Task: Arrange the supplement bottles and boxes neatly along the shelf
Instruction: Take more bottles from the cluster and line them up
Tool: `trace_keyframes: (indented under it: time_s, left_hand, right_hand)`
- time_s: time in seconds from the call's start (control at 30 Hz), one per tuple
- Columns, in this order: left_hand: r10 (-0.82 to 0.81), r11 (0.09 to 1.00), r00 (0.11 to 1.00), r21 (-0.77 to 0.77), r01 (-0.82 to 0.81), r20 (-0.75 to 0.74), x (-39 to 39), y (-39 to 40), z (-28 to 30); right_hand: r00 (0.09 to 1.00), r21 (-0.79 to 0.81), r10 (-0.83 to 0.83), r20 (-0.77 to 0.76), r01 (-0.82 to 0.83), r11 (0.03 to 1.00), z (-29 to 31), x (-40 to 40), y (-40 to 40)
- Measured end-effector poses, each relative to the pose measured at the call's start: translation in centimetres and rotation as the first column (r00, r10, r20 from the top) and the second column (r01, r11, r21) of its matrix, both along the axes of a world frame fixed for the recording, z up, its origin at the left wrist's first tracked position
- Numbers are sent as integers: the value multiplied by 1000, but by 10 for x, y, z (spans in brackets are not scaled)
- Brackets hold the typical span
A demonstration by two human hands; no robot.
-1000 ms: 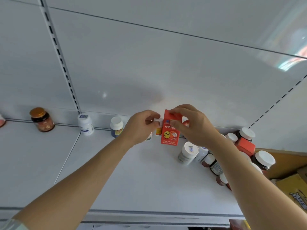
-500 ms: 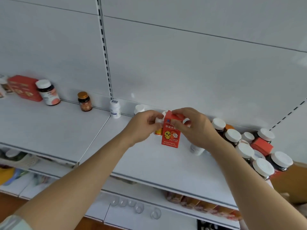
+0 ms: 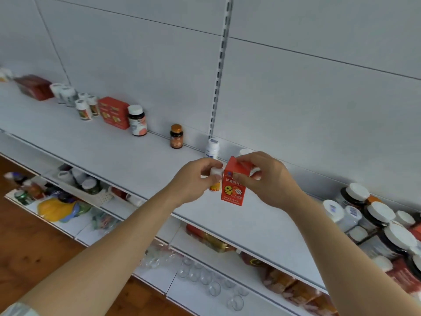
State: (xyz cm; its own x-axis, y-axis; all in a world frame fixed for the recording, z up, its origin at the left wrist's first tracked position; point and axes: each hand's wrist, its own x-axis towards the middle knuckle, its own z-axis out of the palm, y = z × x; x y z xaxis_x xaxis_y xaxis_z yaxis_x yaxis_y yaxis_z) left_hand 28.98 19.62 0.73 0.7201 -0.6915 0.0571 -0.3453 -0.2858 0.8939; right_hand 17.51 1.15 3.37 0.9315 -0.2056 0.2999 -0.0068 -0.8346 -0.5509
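Note:
My right hand [image 3: 267,179] grips the top of a small orange-red box [image 3: 233,188] with a yellow chick on its front, held upright above the white shelf [image 3: 114,153]. Right beside the box, my left hand [image 3: 196,179] is closed around a small white-capped bottle [image 3: 216,180] with an orange label. Along the shelf's back stand an amber bottle with a gold cap [image 3: 176,136], a white bottle [image 3: 212,148], a dark bottle with a white cap [image 3: 137,120] and a red box [image 3: 114,112].
Several white-capped bottles [image 3: 378,215] crowd the shelf's right end. More bottles [image 3: 77,103] and a dark red box [image 3: 34,87] stand far left. Lower shelves hold a white basket [image 3: 91,192], clear plastic cups [image 3: 205,277] and packets. A slotted upright [image 3: 219,71] runs up the back wall.
The view has swung left and down, showing more of the left shelf and the lower shelves. Both hands keep their hold on the box and the small bottle, close together.

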Motion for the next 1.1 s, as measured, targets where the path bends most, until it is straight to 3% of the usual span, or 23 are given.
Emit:
trace_keyframes:
  time_s: [0.53, 0.7, 1.1]
  left_hand:
    - [95, 995, 995, -34, -95, 5, 166, 172, 0]
    - [166, 985, 986, -36, -167, -12, 224, 199, -2]
    - [327, 941, 932, 35, -336, 156, 368, 245, 4]
  right_hand:
    - [998, -5, 58, -6, -58, 998, 0, 176, 168]
    - [994, -42, 112, -19, -113, 993, 1, 246, 191]
    - [984, -123, 174, 31, -169, 978, -17, 413, 210]
